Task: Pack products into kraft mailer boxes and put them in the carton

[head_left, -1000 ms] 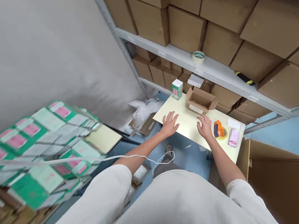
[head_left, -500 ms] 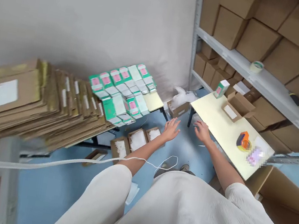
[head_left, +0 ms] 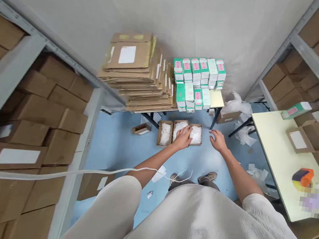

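My left hand [head_left: 183, 138] is held out with its fingers apart and nothing in it. In the view it overlaps open cartons of white packing material [head_left: 196, 135] on the floor; whether it touches them I cannot tell. To the right, my right hand [head_left: 217, 140] hovers over the blue floor, fingers spread and holding nothing. Beyond the hands, green and white boxes [head_left: 194, 69] stand in rows on a table, beside a tall pile of flattened cardboard [head_left: 133, 75].
A cream table [head_left: 275, 150] at right bears an open carton [head_left: 301, 139], a green and white box [head_left: 296, 110] and an orange tape dispenser [head_left: 307, 178]. Shelves of cartons [head_left: 37, 110] flank both sides. A white cable [head_left: 93, 172] crosses low in view. Plastic wrap [head_left: 236, 104] lies near the wall.
The view has swung left, so the tables appear further right and the left shelves show. Both hands remain extended without anything in them; the left now overlaps the floor cartons.
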